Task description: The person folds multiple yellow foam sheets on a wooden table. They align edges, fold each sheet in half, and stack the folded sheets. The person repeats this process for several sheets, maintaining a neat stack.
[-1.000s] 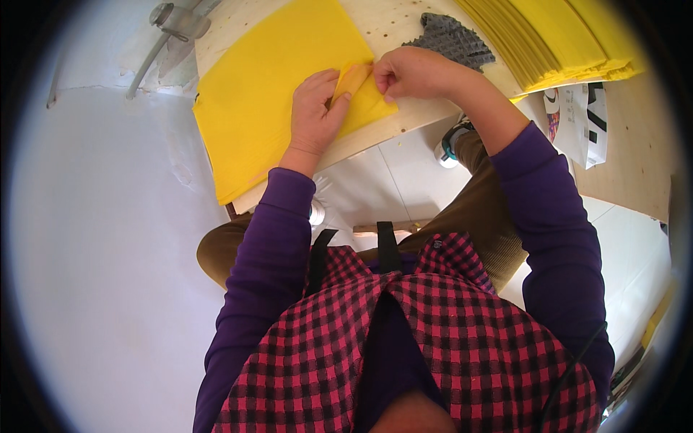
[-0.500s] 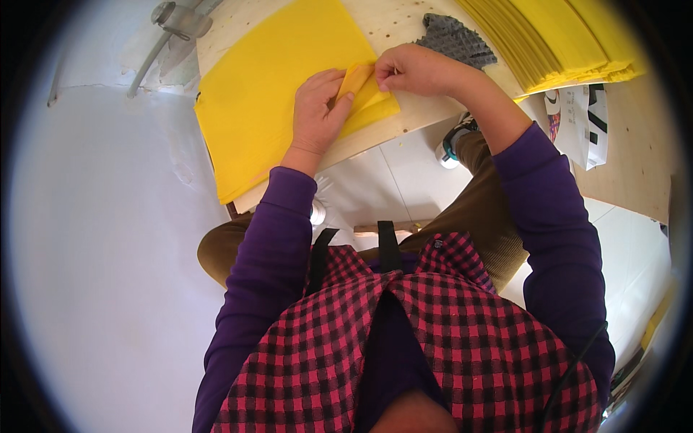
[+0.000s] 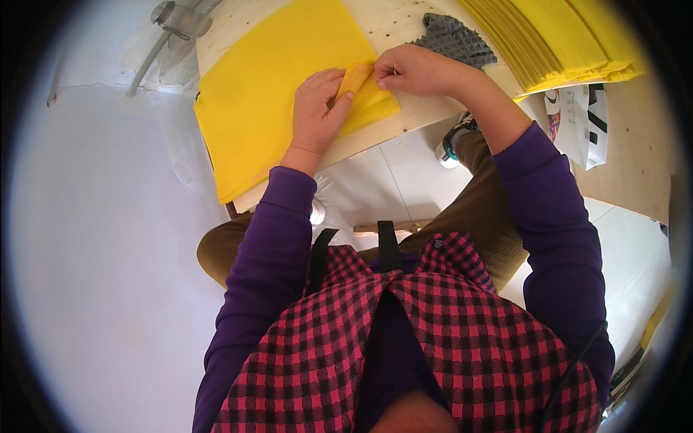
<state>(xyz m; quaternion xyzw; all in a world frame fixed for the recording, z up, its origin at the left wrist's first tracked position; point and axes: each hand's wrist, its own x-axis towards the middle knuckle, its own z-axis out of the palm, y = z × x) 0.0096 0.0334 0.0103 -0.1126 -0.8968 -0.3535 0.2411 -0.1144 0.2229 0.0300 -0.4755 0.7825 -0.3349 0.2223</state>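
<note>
A large yellow cloth [image 3: 267, 86] lies flat on the wooden table, its near right corner turned up into a narrow fold. My left hand [image 3: 317, 108] rests on the cloth and pinches that raised fold between thumb and fingers. Just right of it, the fingertips of my right hand [image 3: 411, 71] are pressed together at the edge of the same fold. Whether they also hold something small is hidden by the fingers.
A crumpled grey textured cloth [image 3: 455, 42] lies beyond my right hand. Stacked yellow cloth [image 3: 548, 36] sits at the far right, above a white printed bag [image 3: 581, 123]. A grey cylindrical container [image 3: 180, 20] stands at the far left. The wooden table [image 3: 382, 137] ends just before my knees.
Almost nothing differs. Both hands keep their places on the fold, and the yellow cloth lies as before.
</note>
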